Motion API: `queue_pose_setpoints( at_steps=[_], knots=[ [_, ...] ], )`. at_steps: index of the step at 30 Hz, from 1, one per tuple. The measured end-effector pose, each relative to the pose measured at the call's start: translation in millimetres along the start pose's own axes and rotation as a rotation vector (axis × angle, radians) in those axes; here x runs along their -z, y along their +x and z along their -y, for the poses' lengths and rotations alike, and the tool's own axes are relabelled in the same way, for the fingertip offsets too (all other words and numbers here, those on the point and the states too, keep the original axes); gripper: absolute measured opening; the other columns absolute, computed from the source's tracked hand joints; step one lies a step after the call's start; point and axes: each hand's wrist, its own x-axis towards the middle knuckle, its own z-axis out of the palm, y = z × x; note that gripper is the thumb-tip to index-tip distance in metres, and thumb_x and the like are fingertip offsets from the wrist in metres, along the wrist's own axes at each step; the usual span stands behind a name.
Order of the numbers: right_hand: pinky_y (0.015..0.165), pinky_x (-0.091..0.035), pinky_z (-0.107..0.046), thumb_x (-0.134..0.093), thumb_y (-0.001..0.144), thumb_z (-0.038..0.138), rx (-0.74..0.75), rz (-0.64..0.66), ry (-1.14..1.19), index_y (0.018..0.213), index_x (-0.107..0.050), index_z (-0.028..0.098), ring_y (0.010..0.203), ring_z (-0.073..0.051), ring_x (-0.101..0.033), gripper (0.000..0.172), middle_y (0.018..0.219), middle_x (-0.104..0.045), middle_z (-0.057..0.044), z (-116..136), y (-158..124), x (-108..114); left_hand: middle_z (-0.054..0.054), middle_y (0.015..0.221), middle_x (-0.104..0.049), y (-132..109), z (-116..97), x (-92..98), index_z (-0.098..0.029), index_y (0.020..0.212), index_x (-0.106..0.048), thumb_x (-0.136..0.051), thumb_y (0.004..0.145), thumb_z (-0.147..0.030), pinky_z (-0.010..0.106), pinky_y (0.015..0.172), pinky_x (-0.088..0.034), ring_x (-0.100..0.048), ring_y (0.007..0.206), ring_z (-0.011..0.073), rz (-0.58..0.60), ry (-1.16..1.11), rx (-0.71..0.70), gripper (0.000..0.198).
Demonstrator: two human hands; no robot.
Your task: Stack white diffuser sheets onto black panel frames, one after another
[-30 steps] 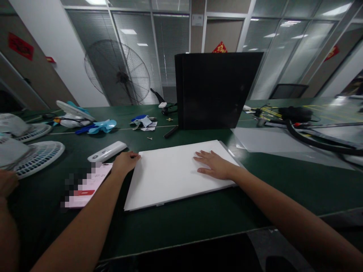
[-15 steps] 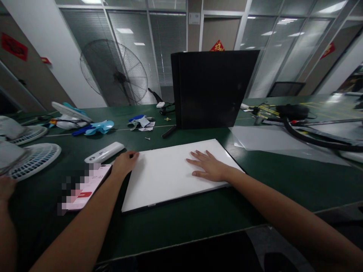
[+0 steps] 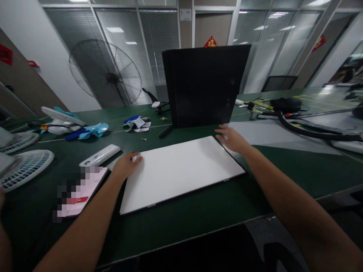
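A flat white rectangular panel with a thin dark edge lies on the green table. My left hand rests at its far left corner, thumb and forefinger apart over the corner; the other fingers are partly hidden. Off the panel's far right corner is my right hand, open with spread fingers and slightly blurred. Beneath and beyond that hand lie large translucent sheets. A pink-screened phone, partly pixelated, lies beside my left forearm. Just past the phone is a long white handheld device.
Behind the panel stands a large black monitor-like box. White fan parts sit at the left, near another person's arm. Blue pieces and small scraps lie farther back. A black hose curves over the right side.
My right hand has lifted off the panel's surface and moved away to its far right corner. My left hand stays at the left corner, its thumb and forefinger farther apart. The view has shifted slightly.
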Motion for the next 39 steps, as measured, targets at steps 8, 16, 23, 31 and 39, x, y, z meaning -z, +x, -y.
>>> queue_pose_setpoints(
  at_steps=[8,16,23,31,39],
  knots=[
    [0.114,-0.026,-0.082,-0.044,0.092,0.083,-0.659,0.185,-0.171,0.162,-0.046,0.021,0.156,-0.051,-0.026,0.094,0.171,-0.03,-0.026,-103,-7,4,0.009,0.16,-0.057,-1,0,4.3,-0.026,0.147,-0.067,-0.053,0.099,-0.057,0.047,0.114,-0.047,-0.063,0.136,0.0378,0.019,0.027,0.053,0.059],
    [0.111,-0.039,-0.073,-0.05,0.096,0.07,-0.628,0.148,-0.204,0.158,-0.053,0.022,0.141,-0.049,-0.051,0.078,0.158,-0.052,-0.024,-80,-9,14,0.009,0.158,-0.059,-4,-5,8.6,-0.026,0.146,-0.069,-0.053,0.098,-0.056,0.044,0.111,-0.05,-0.064,0.135,0.0366,0.022,0.038,0.05,0.058],
    [0.108,-0.05,-0.044,-0.061,0.094,0.069,-0.262,0.209,-0.043,0.142,-0.07,0.021,0.125,-0.036,-0.067,0.069,0.139,-0.07,-0.017,-17,-9,33,0.008,0.159,-0.059,-6,-6,8.8,-0.027,0.145,-0.069,-0.05,0.098,-0.057,0.041,0.11,-0.05,-0.065,0.133,0.0343,0.004,0.057,0.046,0.059],
    [0.12,-0.04,-0.056,-0.039,0.103,0.076,0.327,0.502,0.501,0.132,-0.076,0.026,0.138,-0.034,-0.058,0.069,0.148,-0.066,-0.008,110,-49,20,0.009,0.158,-0.059,-7,-6,7.7,-0.025,0.146,-0.068,-0.05,0.099,-0.057,0.043,0.113,-0.048,-0.062,0.137,0.0353,0.011,0.033,0.051,0.059],
    [0.125,-0.034,-0.057,-0.036,0.108,0.063,0.409,0.316,0.204,0.153,-0.061,0.028,0.15,-0.032,-0.047,0.062,0.16,-0.055,-0.007,103,-45,9,0.008,0.158,-0.06,-6,-5,8.9,-0.025,0.146,-0.068,-0.05,0.099,-0.057,0.047,0.115,-0.046,-0.06,0.14,0.0371,0.032,0.024,0.049,0.06]
  ],
)
